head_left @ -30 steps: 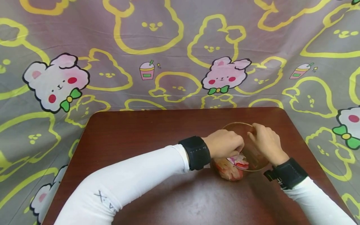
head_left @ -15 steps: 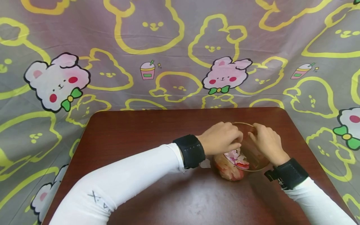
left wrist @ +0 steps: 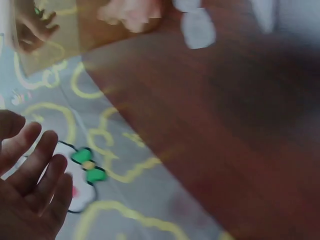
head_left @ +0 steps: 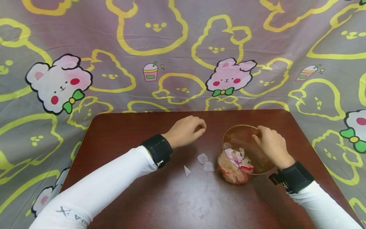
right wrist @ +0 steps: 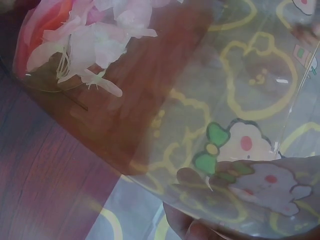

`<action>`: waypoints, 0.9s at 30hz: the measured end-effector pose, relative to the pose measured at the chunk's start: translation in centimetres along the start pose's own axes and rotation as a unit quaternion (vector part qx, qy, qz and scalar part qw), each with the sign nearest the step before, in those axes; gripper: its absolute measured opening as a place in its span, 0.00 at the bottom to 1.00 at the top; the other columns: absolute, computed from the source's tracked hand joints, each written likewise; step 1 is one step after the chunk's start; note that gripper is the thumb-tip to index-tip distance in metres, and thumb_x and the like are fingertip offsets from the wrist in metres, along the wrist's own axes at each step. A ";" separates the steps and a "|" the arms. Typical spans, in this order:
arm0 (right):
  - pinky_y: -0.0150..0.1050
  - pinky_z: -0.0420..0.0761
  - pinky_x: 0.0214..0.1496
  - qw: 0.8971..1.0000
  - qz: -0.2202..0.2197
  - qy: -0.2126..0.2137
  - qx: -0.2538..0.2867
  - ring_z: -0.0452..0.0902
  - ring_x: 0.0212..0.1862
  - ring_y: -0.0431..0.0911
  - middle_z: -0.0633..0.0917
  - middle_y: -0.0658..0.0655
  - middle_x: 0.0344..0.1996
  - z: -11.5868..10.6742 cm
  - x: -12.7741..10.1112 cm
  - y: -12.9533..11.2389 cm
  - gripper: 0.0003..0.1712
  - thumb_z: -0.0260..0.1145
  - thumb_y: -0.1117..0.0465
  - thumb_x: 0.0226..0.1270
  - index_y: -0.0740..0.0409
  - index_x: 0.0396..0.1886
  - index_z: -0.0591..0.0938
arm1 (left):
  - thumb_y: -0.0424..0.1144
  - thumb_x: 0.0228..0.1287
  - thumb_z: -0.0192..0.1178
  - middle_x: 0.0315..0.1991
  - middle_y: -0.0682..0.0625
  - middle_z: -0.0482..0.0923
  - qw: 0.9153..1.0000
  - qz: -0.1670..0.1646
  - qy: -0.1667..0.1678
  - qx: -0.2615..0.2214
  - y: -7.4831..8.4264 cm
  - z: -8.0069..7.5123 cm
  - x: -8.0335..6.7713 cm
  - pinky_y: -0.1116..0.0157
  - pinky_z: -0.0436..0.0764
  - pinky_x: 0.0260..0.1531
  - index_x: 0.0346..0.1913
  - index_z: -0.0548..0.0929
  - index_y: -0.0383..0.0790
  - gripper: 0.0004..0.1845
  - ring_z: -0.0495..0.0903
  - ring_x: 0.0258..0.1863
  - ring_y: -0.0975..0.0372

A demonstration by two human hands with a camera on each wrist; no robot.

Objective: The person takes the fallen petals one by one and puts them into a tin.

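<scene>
A transparent amber bowl (head_left: 258, 159) with a wide rim stands on the right part of the table. Pink, white and red flower petals (head_left: 238, 157) lie heaped in its bottom. My right hand (head_left: 271, 144) grips the bowl's far right rim; in the right wrist view a thumb and fingers show through the clear wall. My left hand (head_left: 186, 131) is held over the table, left of the bowl and apart from it. Its fingers are loosely bent and hold nothing, as the left wrist view also shows. Nearest to it lie pale translucent petals (head_left: 202, 158) and a thin pointed white piece (head_left: 187, 171).
The dark brown wooden table (head_left: 137, 133) has rounded far corners. Behind and beside it hangs a grey-pink cloth (head_left: 177, 41) printed with yellow outlines and rabbit faces. The pale pieces lie flat between the left forearm and the bowl.
My left hand has lifted out from over the bowl and moved left, uncovering the petals inside and the pale pieces on the table. My right hand has stayed on the rim.
</scene>
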State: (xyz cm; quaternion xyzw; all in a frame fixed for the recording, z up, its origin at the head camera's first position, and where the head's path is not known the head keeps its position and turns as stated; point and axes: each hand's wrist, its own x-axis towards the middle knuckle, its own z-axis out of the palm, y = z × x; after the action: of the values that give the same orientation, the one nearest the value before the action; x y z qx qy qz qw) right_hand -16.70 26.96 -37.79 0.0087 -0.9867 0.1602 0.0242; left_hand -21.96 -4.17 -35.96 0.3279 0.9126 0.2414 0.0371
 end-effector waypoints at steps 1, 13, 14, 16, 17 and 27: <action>0.40 0.62 0.19 1.000 0.000 -0.001 0.001 0.70 0.20 0.48 0.77 0.56 0.19 0.0 0.0 0.0 0.07 0.67 0.60 0.69 0.61 0.35 0.80 | 0.42 0.73 0.59 0.44 0.51 0.86 1.000 -0.008 -0.004 -0.007 -0.6 0.3 -0.5 0.59 0.81 0.52 0.46 0.86 0.44 0.09 0.82 0.48 0.58; 0.40 0.64 0.20 1.000 0.000 0.006 -0.002 0.72 0.21 0.48 0.79 0.56 0.20 0.2 0.1 0.3 0.07 0.66 0.60 0.69 0.60 0.35 0.80 | 0.38 0.68 0.64 0.45 0.50 0.86 0.995 -0.038 -0.073 -0.054 -4.8 5.6 -6.1 0.57 0.82 0.48 0.49 0.86 0.42 0.09 0.84 0.46 0.58; 0.41 0.65 0.20 1.000 0.000 0.007 -0.002 0.72 0.21 0.49 0.80 0.57 0.21 0.2 0.1 0.3 0.07 0.67 0.60 0.69 0.60 0.35 0.81 | 0.37 0.67 0.65 0.46 0.49 0.86 0.995 -0.040 -0.076 -0.060 -5.0 5.9 -6.4 0.56 0.82 0.48 0.50 0.85 0.42 0.10 0.85 0.47 0.57; 0.41 0.65 0.20 1.000 0.002 0.006 -0.002 0.73 0.21 0.49 0.81 0.57 0.21 0.2 0.1 0.3 0.07 0.67 0.60 0.69 0.60 0.35 0.81 | 0.36 0.66 0.66 0.48 0.48 0.85 0.994 -0.039 -0.081 -0.067 -5.2 6.5 -7.1 0.55 0.82 0.50 0.53 0.84 0.41 0.13 0.85 0.49 0.56; 0.41 0.65 0.20 1.000 0.001 0.006 -0.002 0.73 0.21 0.49 0.81 0.57 0.21 0.2 0.1 0.3 0.07 0.67 0.60 0.69 0.59 0.35 0.81 | 0.35 0.64 0.67 0.49 0.47 0.85 0.994 -0.033 -0.081 -0.067 -5.3 6.8 -7.4 0.54 0.82 0.51 0.53 0.83 0.40 0.15 0.84 0.50 0.55; 0.40 0.65 0.20 1.000 0.003 0.004 -0.003 0.72 0.21 0.48 0.81 0.57 0.22 0.2 0.0 0.2 0.08 0.67 0.60 0.69 0.60 0.35 0.80 | 0.34 0.60 0.70 0.48 0.51 0.82 0.995 0.013 -0.096 -0.012 -5.2 9.4 -9.3 0.56 0.80 0.50 0.53 0.83 0.45 0.17 0.80 0.50 0.57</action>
State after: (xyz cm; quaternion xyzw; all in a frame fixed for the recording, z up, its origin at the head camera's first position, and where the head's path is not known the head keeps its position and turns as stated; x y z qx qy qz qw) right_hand -16.74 27.08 -38.06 0.0046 -0.9872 0.1570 0.0275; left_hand -15.57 -9.48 -47.47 0.3605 0.8977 0.2201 0.1253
